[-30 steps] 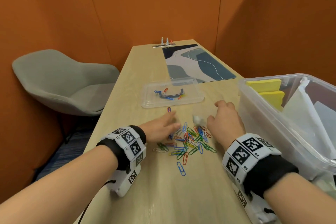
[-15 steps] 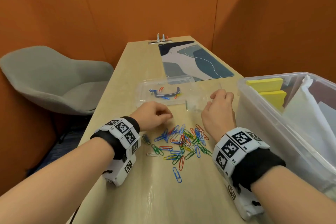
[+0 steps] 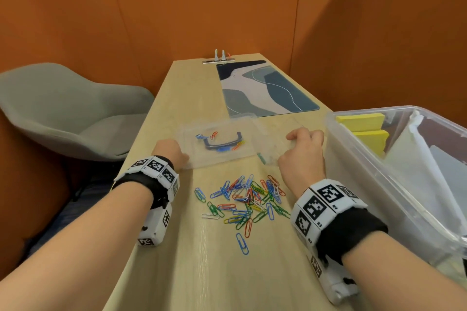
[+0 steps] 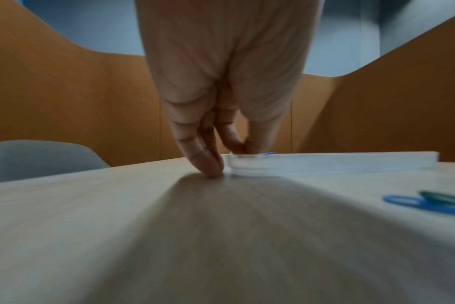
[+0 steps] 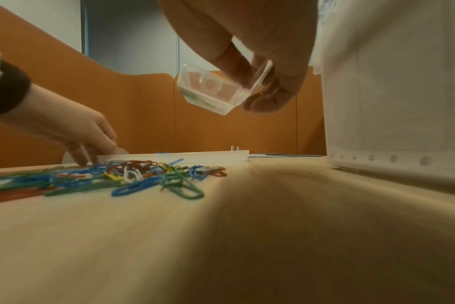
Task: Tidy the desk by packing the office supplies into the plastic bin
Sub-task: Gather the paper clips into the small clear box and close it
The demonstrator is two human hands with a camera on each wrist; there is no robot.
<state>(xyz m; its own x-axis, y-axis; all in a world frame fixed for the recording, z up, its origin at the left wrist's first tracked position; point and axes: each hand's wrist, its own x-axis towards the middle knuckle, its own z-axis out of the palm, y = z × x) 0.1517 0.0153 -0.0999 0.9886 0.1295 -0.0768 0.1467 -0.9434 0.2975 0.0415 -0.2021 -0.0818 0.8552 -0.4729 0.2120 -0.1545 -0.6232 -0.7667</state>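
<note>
A pile of coloured paper clips (image 3: 247, 199) (image 5: 133, 174) lies on the wooden desk between my wrists. Beyond it sits a flat clear lid (image 3: 222, 159) (image 4: 325, 162) with a dark handle and a few clips in it. My left hand (image 3: 171, 154) (image 4: 229, 152) pinches the lid's near left corner, its other fingertips on the desk. My right hand (image 3: 303, 156) (image 5: 249, 90) grips a small clear box (image 3: 271, 156) (image 5: 210, 90), tilted and held above the desk. The big plastic bin (image 3: 353, 156) (image 5: 392, 102) stands just right of that hand.
Inside the bin are yellow sticky-note pads (image 3: 361, 121) and white paper (image 3: 414, 159). A patterned desk mat (image 3: 265, 91) lies further back, with a socket strip (image 3: 219, 59) at the far end. A grey chair (image 3: 70, 113) stands left of the desk. Orange walls close in.
My left hand left the clip pile and went forward to the lid's corner. My right hand lifted the small clear box off the desk and carried it forward.
</note>
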